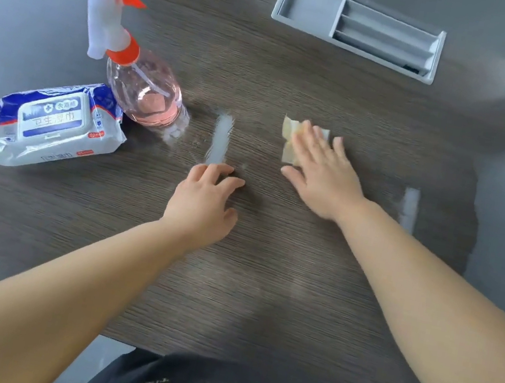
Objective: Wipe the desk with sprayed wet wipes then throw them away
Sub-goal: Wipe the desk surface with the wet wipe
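Presently the step is judged to be mid-wipe.

Far left: a wet-wipes pack (57,124) is laid flat on the desk (263,277). Its label is printed 卫生湿巾, with 含酒精 above and "80" on a red tab. Just to its right a spray bottle (142,91) is stood upright, with an orange trigger and pink liquid.

Centre: the left hand (205,200) is rested on the desk by its fingertips, with fingers loosely curled and nothing held. A pale streak is seen on the wood just beyond it; wet or glare cannot be told.

Right of centre: the wet wipe (290,132) is pinned flat under the straight fingers of the right hand (321,173), pressed rather than gripped. Its far and left edges are shown past the fingertips. The long axis cannot be told, most of it being covered. The right hand is on the wipe; the left lies apart, to the left and nearer the body.

Far side: a grey recessed tray (357,31) is set into the desk.

Near edge: inverted shirt lettering is noted, "TIME LIKE" readable.
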`<action>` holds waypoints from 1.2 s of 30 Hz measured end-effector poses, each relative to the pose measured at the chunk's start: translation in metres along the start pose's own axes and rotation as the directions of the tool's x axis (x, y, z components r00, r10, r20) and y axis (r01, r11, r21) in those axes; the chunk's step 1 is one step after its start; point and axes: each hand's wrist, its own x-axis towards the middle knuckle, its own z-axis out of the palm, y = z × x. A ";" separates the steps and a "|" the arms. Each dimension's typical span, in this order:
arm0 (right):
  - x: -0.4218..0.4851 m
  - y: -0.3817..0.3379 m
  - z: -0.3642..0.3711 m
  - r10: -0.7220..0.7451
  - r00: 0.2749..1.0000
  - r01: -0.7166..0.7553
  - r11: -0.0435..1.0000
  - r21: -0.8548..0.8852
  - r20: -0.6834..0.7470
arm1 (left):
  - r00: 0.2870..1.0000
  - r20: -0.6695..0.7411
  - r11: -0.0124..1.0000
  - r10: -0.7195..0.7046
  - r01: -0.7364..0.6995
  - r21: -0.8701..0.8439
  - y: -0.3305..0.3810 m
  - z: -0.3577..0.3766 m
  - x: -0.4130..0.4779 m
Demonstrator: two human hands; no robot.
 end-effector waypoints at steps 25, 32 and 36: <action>-0.084 -0.130 0.061 -0.301 0.953 0.301 0.952 -0.043 0.015 | 0.929 -0.255 0.948 -0.268 0.207 -0.241 -0.023 0.040 -0.090; -0.110 -0.012 0.058 0.095 0.995 -0.096 0.995 -0.033 -0.010 | 0.977 -0.133 0.979 -0.167 0.148 -0.138 0.006 0.044 -0.088; -0.120 -0.028 0.059 0.307 0.952 -0.307 0.951 0.041 0.007 | 0.989 -0.101 0.992 -0.110 0.103 -0.073 0.022 0.053 -0.085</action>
